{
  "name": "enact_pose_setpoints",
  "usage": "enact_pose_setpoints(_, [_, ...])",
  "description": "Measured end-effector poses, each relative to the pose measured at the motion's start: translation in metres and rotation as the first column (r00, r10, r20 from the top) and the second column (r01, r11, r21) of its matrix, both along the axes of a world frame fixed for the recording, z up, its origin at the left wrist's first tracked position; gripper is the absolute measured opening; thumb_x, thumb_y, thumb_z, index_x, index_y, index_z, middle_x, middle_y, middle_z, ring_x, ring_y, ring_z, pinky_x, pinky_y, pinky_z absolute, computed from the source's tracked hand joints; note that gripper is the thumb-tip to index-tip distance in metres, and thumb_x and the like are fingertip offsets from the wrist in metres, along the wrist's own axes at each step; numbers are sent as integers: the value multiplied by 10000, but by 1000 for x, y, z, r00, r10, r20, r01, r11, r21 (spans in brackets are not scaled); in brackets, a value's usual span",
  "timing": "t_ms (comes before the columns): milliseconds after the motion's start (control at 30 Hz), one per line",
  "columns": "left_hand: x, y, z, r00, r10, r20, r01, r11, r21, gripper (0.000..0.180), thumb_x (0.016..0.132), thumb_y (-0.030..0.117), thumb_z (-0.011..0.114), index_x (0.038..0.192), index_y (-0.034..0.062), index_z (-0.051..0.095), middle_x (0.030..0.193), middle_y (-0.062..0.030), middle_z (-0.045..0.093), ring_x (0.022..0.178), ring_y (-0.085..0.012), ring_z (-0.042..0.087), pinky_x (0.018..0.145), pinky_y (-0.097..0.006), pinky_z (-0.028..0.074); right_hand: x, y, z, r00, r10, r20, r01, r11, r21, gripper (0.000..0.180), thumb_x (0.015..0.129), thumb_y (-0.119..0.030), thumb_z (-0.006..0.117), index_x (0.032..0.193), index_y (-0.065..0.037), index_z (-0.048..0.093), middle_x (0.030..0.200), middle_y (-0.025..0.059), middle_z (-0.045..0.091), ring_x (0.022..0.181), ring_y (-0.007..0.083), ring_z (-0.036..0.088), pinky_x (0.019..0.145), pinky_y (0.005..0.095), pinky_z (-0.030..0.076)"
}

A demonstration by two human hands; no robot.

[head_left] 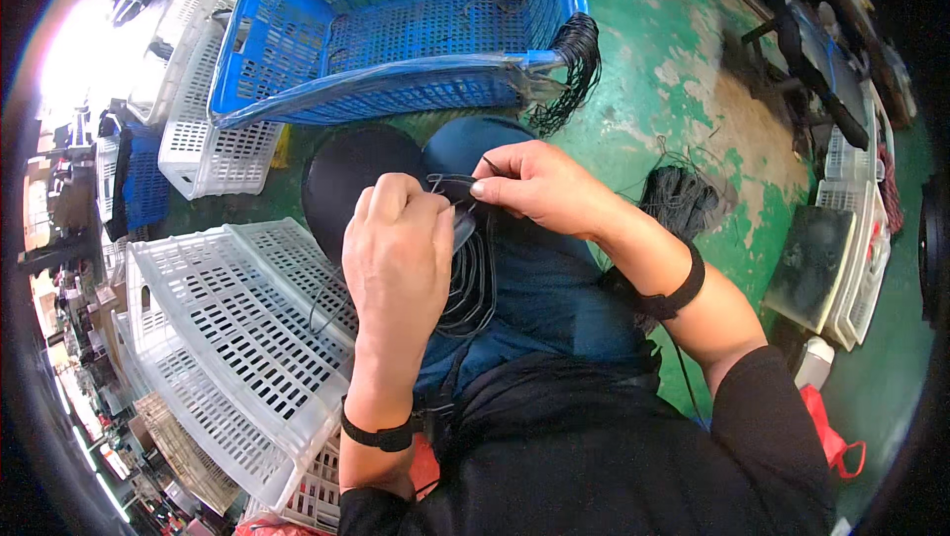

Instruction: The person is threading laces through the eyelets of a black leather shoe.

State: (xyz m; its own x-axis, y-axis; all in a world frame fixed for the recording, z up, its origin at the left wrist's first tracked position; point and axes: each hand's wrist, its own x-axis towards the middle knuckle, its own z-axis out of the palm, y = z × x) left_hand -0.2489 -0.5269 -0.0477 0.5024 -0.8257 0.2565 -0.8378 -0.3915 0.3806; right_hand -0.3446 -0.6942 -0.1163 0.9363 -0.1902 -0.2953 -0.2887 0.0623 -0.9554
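Both of my hands are close together above my lap. My left hand (398, 244) is closed with its fingers curled, its back toward me; a dark shiny piece shows at its thumb side, partly hidden. My right hand (539, 188) pinches a thin black cord (453, 179) between thumb and fingertips, and the cord runs across toward the left fingers. Just below the hands a looped coil of black cord (475, 293) rests on my thigh in blue trousers. Whether the left fingers grip the cord or the shiny piece, I cannot make out.
Ahead stands a large blue plastic basket (396, 76), a bundle of black cords (574, 71) hanging over its right corner. White perforated crates (237, 328) are at my left. Another dark cord bundle (681, 201) lies on the green floor (633, 81). Crates (856, 229) stand far right.
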Motion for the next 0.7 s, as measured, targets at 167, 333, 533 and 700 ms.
enact_pose_setpoints(167, [3,1,-10,1000,-5,26,5,1000,-22,80,834,101,698,845,23,689,928,-104,588,863,-308,605,740,-431,480,-1,2,-1,1000,-15,26,15,1000,-27,191,971,-243,658,934,-56,677,710,-80,528,635,32,448,562,239,368])
enact_pose_setpoints(333, [4,2,-14,1000,15,2,-15,999,-41,83,831,97,693,806,19,685,924,-97,590,866,-308,610,747,-430,480,-1,4,3,1000,-9,25,9,1000,-8,204,979,-244,645,953,-45,680,739,-76,543,652,32,462,579,228,384])
enact_pose_setpoints(533, [4,-8,-10,997,-69,23,68,997,36,125,847,136,692,817,17,715,882,-103,595,862,-305,612,791,-426,471,-3,1,-4,997,-9,78,1,994,107,180,977,-214,633,991,-42,685,805,-62,578,692,37,485,608,222,410])
enact_pose_setpoints(700, [0,-1,2,982,-55,179,40,995,88,257,846,244,724,1023,58,712,1105,-101,623,1079,-313,586,959,-463,410,-3,2,-2,987,-98,130,104,994,-34,157,959,-210,653,979,-59,688,771,-53,587,651,43,505,566,228,417])
